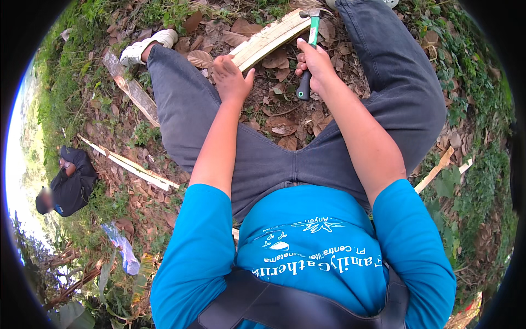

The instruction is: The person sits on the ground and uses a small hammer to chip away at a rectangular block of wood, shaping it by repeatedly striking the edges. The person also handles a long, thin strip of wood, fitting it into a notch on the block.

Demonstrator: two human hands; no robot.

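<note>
Between my spread legs a pale length of wood (271, 39) lies slantwise on the leaf-covered ground, its near end toward my left hand (232, 81). That hand rests on the near end with fingers spread and thumb out to the side. In my right hand (318, 64) is a claw hammer (314, 32) with a green shaft and a black grip, the fingers wrapped round its handle. The hammer's metal head is over the far end of the wood. Whether the head touches the wood I cannot tell.
A weathered board (130, 90) lies beside my left foot. Thin wood strips (131, 165) are on the ground at left, and another strip (435, 169) is at right. A person in dark clothes (74, 181) sits at far left, near a clear plastic bag (123, 249). Green plants edge the ground.
</note>
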